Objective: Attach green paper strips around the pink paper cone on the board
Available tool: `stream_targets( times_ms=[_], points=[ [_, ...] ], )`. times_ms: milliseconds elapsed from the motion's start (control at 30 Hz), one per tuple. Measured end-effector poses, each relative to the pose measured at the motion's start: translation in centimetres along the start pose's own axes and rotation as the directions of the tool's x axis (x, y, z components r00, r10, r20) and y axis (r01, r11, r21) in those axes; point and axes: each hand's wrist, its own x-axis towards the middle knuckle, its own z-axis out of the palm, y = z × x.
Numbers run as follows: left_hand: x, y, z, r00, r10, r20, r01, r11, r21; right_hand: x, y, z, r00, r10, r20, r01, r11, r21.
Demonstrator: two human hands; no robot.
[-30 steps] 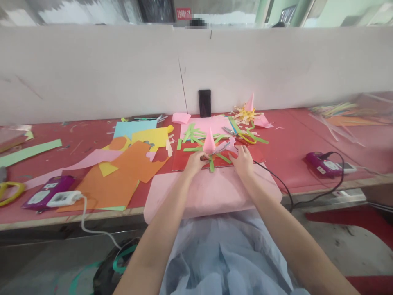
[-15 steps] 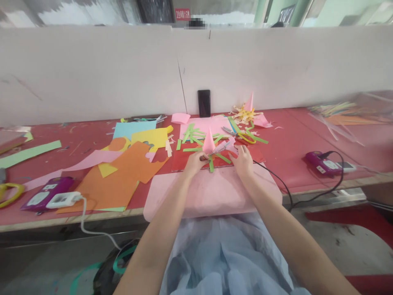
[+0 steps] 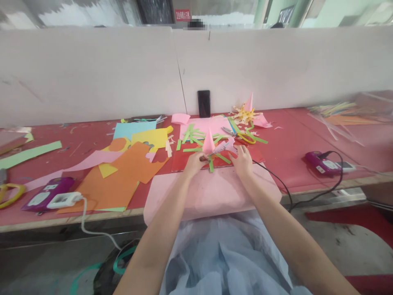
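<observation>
My left hand (image 3: 195, 164) is closed around the dark end of a slim tool (image 3: 203, 158). A thin grey shaft runs from there across a crinkled piece of pink paper (image 3: 229, 144); its kind is too small to tell. That paper's right side is pinched by my right hand (image 3: 242, 159). Between and just beyond my hands, a pink paper cone (image 3: 209, 143) stands upright, with green paper strips (image 3: 222, 158) spread around its base. Under them lies a shiny red sheet (image 3: 179, 162). Scissors with yellow handles (image 3: 248, 138) rest behind my right hand.
A second pink cone (image 3: 249, 102) with a yellow fringe stands at the back right. A black phone (image 3: 204, 103) leans on the white partition (image 3: 123, 69). Orange sheets (image 3: 107, 180) cover the left side. Purple devices with cables, one a purple box (image 3: 322, 163), lie at both sides.
</observation>
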Motion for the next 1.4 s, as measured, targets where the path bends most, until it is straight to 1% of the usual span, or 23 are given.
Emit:
stream_targets(
  times_ms=[167, 367, 567, 833, 1067, 1167, 1267, 1333, 1400],
  points=[
    [0.0, -0.1, -0.1, 1.000, -0.003, 0.007, 0.003, 1.000, 0.002, 0.0, -0.2, -0.3, 1.000, -0.022, -0.003, 0.022, 1.000, -0.013],
    [0.0, 0.1, -0.2, 1.000, -0.001, 0.006, 0.001, 0.999, -0.038, 0.1, -0.6, -0.8, 0.999, -0.045, 0.002, 0.045, 0.997, -0.059],
    [-0.1, 0.2, -0.2, 1.000, 0.003, 0.012, -0.003, 1.000, -0.030, 0.0, -0.5, -1.0, 0.998, -0.061, 0.001, 0.061, 0.997, -0.049],
    [-0.1, 0.1, -0.2, 1.000, 0.021, 0.008, -0.021, 1.000, -0.022, 0.0, -0.2, -0.9, 0.992, -0.122, -0.022, 0.120, 0.992, -0.047],
    [0.1, -0.1, -0.2, 1.000, -0.007, 0.020, 0.007, 1.000, -0.031, 0.0, -0.6, -1.2, 0.990, -0.136, -0.031, 0.135, 0.990, -0.025],
    [0.1, 0.0, -0.2, 1.000, -0.022, 0.017, 0.022, 0.999, -0.024, 0.0, -0.2, -0.9, 0.997, -0.068, -0.027, 0.069, 0.997, 0.021],
    [0.2, 0.0, -0.2, 0.999, -0.035, -0.009, 0.035, 0.999, 0.020, 0.1, 0.7, -0.6, 0.995, 0.087, -0.052, -0.080, 0.990, 0.120],
    [0.2, 0.0, -0.1, 0.999, -0.029, -0.020, 0.031, 0.998, 0.063, 0.3, 1.3, -0.5, 0.975, 0.205, -0.090, -0.184, 0.963, 0.197],
    [0.2, 0.0, 0.0, 1.000, -0.004, -0.020, 0.006, 0.996, 0.089, 0.4, 1.7, -0.7, 0.946, 0.300, -0.127, -0.261, 0.931, 0.257]
  ],
)
